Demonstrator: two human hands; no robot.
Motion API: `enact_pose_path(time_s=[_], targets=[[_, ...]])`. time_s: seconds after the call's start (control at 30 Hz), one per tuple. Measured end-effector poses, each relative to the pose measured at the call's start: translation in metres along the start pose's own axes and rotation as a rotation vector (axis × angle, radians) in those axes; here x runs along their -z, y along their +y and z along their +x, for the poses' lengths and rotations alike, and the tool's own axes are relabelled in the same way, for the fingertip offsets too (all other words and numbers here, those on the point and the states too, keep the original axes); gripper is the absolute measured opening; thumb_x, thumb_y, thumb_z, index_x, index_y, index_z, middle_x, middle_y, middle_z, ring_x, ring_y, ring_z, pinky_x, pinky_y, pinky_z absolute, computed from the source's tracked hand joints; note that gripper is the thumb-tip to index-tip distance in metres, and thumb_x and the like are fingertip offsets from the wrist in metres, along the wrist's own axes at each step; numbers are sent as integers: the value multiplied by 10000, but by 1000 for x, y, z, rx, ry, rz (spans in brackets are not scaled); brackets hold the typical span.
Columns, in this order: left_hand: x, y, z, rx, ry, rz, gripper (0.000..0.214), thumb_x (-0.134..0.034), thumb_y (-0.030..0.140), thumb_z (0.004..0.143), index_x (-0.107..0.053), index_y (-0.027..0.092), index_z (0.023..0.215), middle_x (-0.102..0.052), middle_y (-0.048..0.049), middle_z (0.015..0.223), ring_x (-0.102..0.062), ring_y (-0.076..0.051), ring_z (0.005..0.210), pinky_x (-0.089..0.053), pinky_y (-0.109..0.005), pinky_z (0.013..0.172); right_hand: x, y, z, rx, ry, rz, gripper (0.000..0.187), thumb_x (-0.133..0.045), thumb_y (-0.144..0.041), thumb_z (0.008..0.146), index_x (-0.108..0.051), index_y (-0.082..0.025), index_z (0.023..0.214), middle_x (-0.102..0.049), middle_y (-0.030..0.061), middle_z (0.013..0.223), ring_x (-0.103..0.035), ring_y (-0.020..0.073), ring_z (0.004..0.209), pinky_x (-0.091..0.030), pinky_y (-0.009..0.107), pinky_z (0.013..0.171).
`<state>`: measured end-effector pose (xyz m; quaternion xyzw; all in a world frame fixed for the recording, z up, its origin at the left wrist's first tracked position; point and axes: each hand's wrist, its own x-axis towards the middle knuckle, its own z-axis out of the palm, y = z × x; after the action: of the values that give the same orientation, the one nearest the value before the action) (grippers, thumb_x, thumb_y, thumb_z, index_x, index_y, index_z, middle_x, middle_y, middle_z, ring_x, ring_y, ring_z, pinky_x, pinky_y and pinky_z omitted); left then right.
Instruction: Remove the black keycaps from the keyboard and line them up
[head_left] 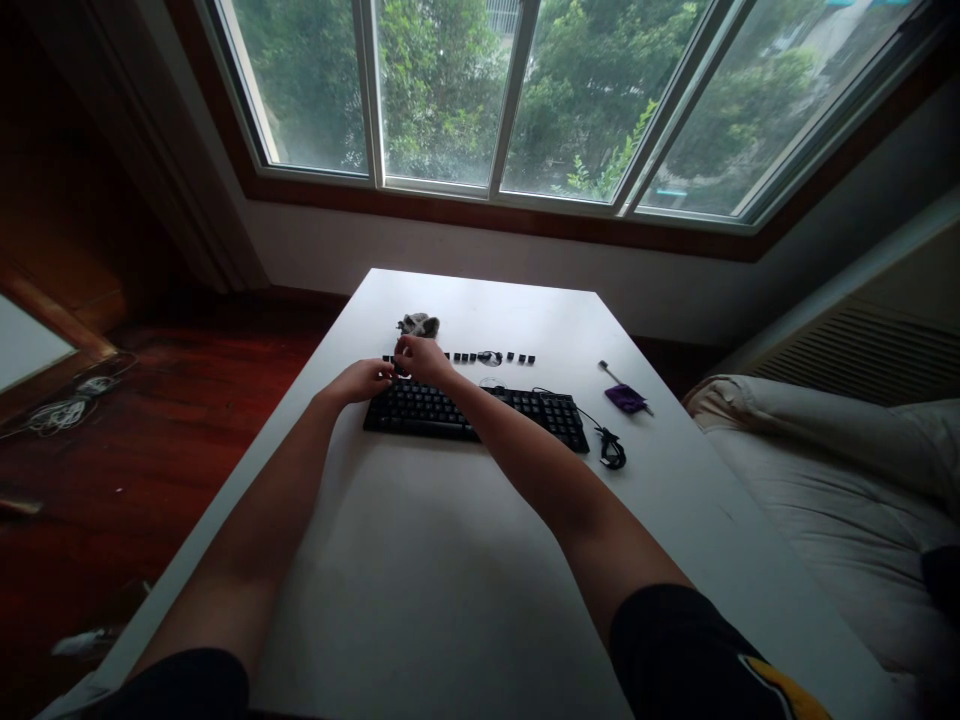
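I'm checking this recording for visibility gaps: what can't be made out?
All in the head view:
- Right hand and left hand: anything pinched is too small to tell.
- Keyboard: part hidden by the right forearm; lettering too small.
- Black pieces: any behind the right hand are hidden; markings too small.
- Right sleeve: cut off by the bottom edge.

No text, brand or number can be read. On the keyboard (431, 408), just on the near side of the fingers (405, 352), the key faces are too small to make out; so are those of the loose keys (469, 357) in a row beside the fingers.
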<state>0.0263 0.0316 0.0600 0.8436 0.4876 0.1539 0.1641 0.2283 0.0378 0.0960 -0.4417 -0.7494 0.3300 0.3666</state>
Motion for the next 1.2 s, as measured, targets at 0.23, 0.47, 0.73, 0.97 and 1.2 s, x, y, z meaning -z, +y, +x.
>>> enact_pose_path(time_s=[0.23,0.47,0.73,0.97,1.2], targets=[[5,6,-1,-52,-17,108,265,-607,262,788,-771,232,994,-762,-50,997,-682,-232,931,-512,-302,823,0,-24,-38,103,48,-404,136,-606,-256,925,-695,-233,1025,-750,36,872,-675,210,804,-455,290,753],[7,10,-3,-57,-54,83,233,-623,260,774,-780,212,939,-766,-62,963,-688,-240,882,-514,-308,802,0,-29,-27,152,-98,-464,147,-615,-270,915,-712,-250,1024,-751,30,874,-657,209,780,-429,284,718],[5,11,-4,-31,-54,7,227,-626,301,791,-757,241,967,-761,-27,921,-681,-212,844,-485,-277,741,-3,-18,-36,14,118,-345,111,-608,-237,895,-693,-234,966,-746,40,856,-677,215,799,-478,298,757],[4,12,-2,-8,-58,58,235,-634,343,807,-773,262,977,-744,-18,872,-660,-202,793,-461,-274,698,-10,12,-59,31,200,29,101,-594,-331,908,-635,-240,927,-713,0,826,-699,169,749,-546,280,743],[-1,15,2,-60,-15,96,293,-513,327,900,-762,249,1034,-739,-53,986,-658,-228,933,-483,-309,847,-16,32,-59,-105,285,396,198,-610,-426,874,-581,-236,924,-679,-18,795,-721,160,711,-602,288,682]])
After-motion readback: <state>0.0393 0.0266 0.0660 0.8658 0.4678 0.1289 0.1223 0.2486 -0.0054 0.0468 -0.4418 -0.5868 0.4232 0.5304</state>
